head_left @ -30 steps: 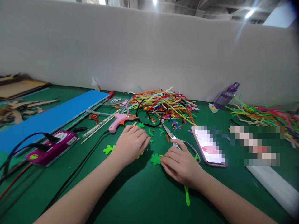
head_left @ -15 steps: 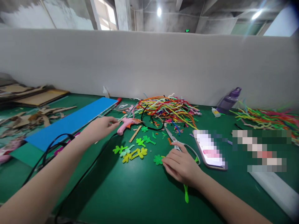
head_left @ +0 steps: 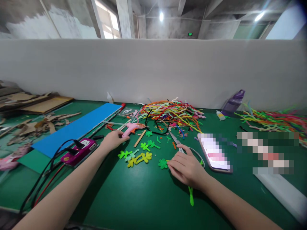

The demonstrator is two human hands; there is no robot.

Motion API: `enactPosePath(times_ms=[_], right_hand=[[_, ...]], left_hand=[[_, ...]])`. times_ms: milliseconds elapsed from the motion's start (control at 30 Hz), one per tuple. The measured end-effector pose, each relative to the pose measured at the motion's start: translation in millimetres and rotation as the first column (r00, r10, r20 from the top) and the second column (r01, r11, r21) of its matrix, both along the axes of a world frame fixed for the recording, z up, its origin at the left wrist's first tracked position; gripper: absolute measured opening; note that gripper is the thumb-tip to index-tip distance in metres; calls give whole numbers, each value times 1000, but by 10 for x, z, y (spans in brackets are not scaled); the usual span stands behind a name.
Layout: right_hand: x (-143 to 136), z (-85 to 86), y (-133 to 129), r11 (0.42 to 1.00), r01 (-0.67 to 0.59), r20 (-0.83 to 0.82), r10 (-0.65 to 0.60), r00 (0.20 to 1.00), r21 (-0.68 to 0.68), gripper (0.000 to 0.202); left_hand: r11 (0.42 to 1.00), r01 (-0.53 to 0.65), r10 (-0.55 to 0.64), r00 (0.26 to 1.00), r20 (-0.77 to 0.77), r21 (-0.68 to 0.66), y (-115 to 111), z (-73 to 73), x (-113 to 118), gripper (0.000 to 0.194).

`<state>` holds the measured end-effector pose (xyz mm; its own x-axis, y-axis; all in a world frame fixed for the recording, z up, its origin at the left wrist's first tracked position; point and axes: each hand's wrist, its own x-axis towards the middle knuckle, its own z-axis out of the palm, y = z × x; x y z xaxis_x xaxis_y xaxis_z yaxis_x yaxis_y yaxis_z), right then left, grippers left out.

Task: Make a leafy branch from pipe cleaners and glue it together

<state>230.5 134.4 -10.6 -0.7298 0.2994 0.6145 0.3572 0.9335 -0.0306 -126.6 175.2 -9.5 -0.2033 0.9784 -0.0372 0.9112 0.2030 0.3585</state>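
Observation:
My left hand (head_left: 114, 140) closes around the handle of a pink hot glue gun (head_left: 131, 128) lying on the table. My right hand (head_left: 185, 165) rests on the table with fingertips pinched at the edge of a green pipe-cleaner flower (head_left: 162, 164). Grey-handled scissors (head_left: 176, 140) lie partly under that hand. A bright green pipe-cleaner piece (head_left: 191, 196) sticks out below it. Between my hands are yellow pipe-cleaner shapes (head_left: 139, 159), light green ones (head_left: 124, 154) and a wooden stick (head_left: 139, 138).
A heap of coloured pipe cleaners (head_left: 170, 111) lies at the back. On the right are a phone (head_left: 213, 153), a purple bottle (head_left: 233, 103) and a white power bank-like block (head_left: 280, 195). Left are a blue sheet (head_left: 79, 127), a magenta power strip (head_left: 80, 152) with cables and cardboard scraps (head_left: 48, 123).
My left hand has come down and taken hold of the glue gun's handle. The power strip shows more fully now. My right hand stays at the green flower.

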Motion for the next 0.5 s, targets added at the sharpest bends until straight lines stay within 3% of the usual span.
enactPosePath(times_ms=[167, 500], right_hand=[[-4, 0, 4, 1000, 0, -13, 0, 1000, -7, 11], [2, 19, 1, 1000, 28, -12, -28, 1000, 6, 9]], left_hand=[[1000, -23, 22, 999, 45, 22, -11, 39, -12, 49], [992, -62, 50, 993, 107, 111, -73, 270, -19, 58]])
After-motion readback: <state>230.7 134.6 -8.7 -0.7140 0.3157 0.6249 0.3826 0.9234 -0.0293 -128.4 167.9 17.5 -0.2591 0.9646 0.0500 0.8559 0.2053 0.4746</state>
